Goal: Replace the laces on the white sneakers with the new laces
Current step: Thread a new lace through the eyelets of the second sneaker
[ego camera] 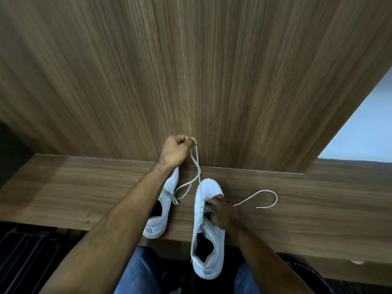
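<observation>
Two white sneakers lie on a narrow wooden ledge, toes toward the wall. The right sneaker (206, 230) hangs with its heel over the ledge's near edge. My right hand (222, 211) grips it at the eyelets. My left hand (177, 150) is raised in front of the wall, pinching a pale lace (198, 166) that runs taut down to the right sneaker's eyelets. The lace's other end (265, 198) curls on the ledge to the right. My left forearm partly covers the left sneaker (163, 209), which carries a lace.
A wood-grain wall panel (191, 71) rises directly behind the ledge (74, 187). A bright opening (364, 124) shows at the right. My knees in blue jeans (140, 270) sit below the ledge, and a dark ribbed object (27, 251) lies lower left.
</observation>
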The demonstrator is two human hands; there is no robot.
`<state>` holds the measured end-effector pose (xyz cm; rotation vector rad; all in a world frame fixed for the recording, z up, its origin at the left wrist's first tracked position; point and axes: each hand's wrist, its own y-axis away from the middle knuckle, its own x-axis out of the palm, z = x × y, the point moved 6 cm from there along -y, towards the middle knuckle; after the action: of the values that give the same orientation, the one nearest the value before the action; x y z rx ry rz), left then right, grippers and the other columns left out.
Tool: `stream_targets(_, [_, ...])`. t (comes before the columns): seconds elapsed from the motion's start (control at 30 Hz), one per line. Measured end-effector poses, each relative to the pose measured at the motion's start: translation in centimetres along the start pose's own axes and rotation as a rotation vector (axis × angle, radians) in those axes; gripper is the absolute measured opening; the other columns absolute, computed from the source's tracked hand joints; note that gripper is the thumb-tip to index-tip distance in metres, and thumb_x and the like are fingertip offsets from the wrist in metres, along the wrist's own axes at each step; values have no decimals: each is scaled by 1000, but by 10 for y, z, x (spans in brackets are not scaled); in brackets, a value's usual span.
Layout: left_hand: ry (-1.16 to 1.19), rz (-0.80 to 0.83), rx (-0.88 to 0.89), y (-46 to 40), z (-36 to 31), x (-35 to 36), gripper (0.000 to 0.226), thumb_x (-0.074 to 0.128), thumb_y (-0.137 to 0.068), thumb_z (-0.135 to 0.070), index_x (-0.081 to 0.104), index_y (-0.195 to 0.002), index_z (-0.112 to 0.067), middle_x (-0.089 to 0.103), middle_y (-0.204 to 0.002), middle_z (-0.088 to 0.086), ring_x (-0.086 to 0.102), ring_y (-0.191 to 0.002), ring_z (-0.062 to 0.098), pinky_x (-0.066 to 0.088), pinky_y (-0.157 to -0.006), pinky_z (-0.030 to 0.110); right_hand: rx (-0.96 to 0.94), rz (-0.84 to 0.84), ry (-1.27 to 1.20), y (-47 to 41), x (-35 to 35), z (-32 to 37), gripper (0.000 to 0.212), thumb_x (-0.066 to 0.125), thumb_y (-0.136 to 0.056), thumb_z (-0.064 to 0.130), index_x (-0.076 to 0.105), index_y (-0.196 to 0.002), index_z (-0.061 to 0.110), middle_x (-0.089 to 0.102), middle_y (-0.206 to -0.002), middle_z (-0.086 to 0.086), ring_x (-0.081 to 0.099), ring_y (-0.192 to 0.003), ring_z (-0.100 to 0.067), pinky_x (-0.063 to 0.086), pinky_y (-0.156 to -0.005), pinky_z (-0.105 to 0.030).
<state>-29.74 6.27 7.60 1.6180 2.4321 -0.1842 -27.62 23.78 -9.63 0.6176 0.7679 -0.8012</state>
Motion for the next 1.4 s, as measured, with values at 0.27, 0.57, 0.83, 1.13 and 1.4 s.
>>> stream_targets(0.27, [221, -33, -244, 23, 46, 1, 21, 49, -99, -15, 58, -81, -9, 52, -45, 2, 61, -46, 17, 48, -50, 20, 221, -157, 68, 30, 0, -18, 54, 53, -89, 48, 44, -135, 23, 52, -133, -2, 55, -119, -26, 46, -94, -37])
stream_targets(0.57, [370, -57, -362, 20, 28, -6, 19, 54, -97, -31, 59, -85, -17, 47, -48, -5, 64, -52, 12, 51, -67, 29, 491, 18, -340, 28, -8, -67, 15, 68, -69, 34, 63, -66, 20, 66, -72, 0, 61, -70, -19, 56, -73, -34])
stream_targets(0.83, [304, 22, -239, 24, -13, 0, 16, 58, -95, -22, 64, -88, -9, 46, -46, -4, 53, -43, 11, 42, -55, 26, 273, -38, -694, 23, -138, 14, 26, 54, -90, 9, 68, -68, 12, 69, -70, -7, 60, -71, -17, 42, -66, -24])
stream_targets(1.13, [28, 157, 249, 29, -125, 22, 18, 51, -98, -7, 65, -103, 3, 50, -44, -10, 41, -33, -1, 31, -37, 10, -43, -203, -804, 15, -230, 118, 22, 56, -96, 17, 62, -76, 10, 53, -49, 1, 51, -48, -13, 36, -52, -27])
stream_targets(1.4, [-22, 203, 343, 36, -130, 26, 21, 50, -98, -6, 66, -106, 6, 53, -62, 3, 48, -43, -3, 34, -41, 9, -86, -359, -902, 31, -246, 134, 19, 56, -96, 16, 65, -82, 6, 56, -54, -1, 52, -48, -10, 40, -51, -21])
